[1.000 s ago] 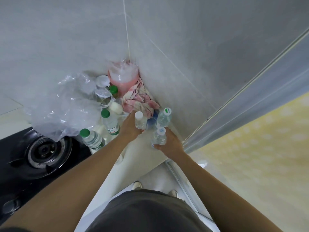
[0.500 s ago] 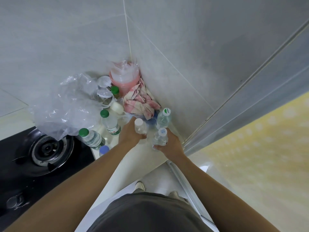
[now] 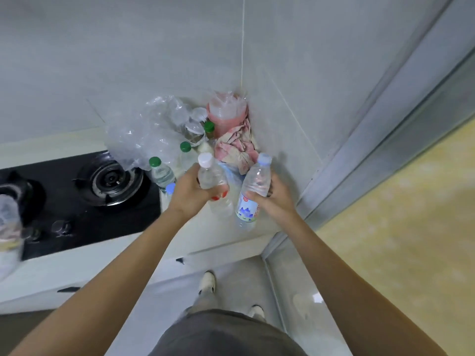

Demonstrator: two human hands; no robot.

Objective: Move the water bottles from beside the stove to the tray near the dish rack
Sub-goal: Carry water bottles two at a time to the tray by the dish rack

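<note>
My left hand [image 3: 191, 195] grips a clear water bottle with a white cap [image 3: 210, 176], lifted above the white counter [image 3: 144, 242]. My right hand [image 3: 275, 199] grips a second clear bottle with a pale blue cap and a blue-and-white label [image 3: 253, 188], also raised off the counter. Two green-capped bottles [image 3: 160, 172] [image 3: 186, 155] still stand between the stove and the corner. A small blue cap [image 3: 170, 188] shows just behind my left wrist. The tray and the dish rack are out of view.
A black gas stove [image 3: 108, 181] lies to the left. Crumpled clear plastic [image 3: 144, 134], a pink container [image 3: 226, 111], a pink cloth [image 3: 237, 147] and a small green-capped jar [image 3: 209, 128] fill the tiled corner. A metal door frame [image 3: 372, 155] runs along the right.
Both hands have lifted their bottles off the counter and drawn them back from the corner. The view has pulled back, showing more of the stove and the floor.
</note>
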